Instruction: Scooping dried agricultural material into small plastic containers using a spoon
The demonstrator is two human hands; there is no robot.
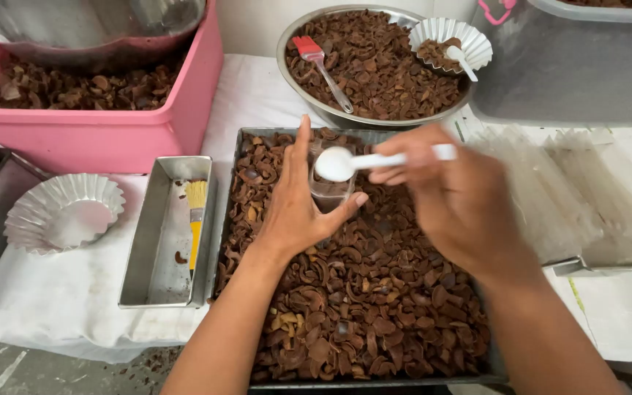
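1. Your left hand (pixel 298 208) is wrapped around a small clear plastic container (pixel 329 192): the thumb presses its near right side and the fingers stand up along its left side, so the hand is clamped on it.
2. The container stands upright over the far middle of the large rectangular metal tray (pixel 226 219), which is heaped with brown curled shell-like pieces (pixel 363 300).
3. Your right hand (pixel 451 197) pinches the handle of a small white plastic spoon (pixel 352 162); the fingers are closed on it, and the hand is blurred.
4. The spoon's bowl sits directly above the container's mouth, just right of your left fingers. Whether it touches the rim cannot be told.
5. Your two hands are near each other, joined only through spoon and container.
6. Left of the tray lies a narrow metal loaf pan (pixel 156 241) with a yellow-handled brush (pixel 196 219) in it.
7. Further left rests an empty fluted foil cup (pixel 64 212) on the white cloth (pixel 53 300).
8. Beyond the tray, a round steel bowl (pixel 294 36) holds more brown pieces, a red silicone brush (pixel 320 66) and a second fluted cup (pixel 451 44).
9. A pink plastic tub (pixel 96 135) stands at far left.
10. Clear plastic sleeves (pixel 587 197) lie to the right.
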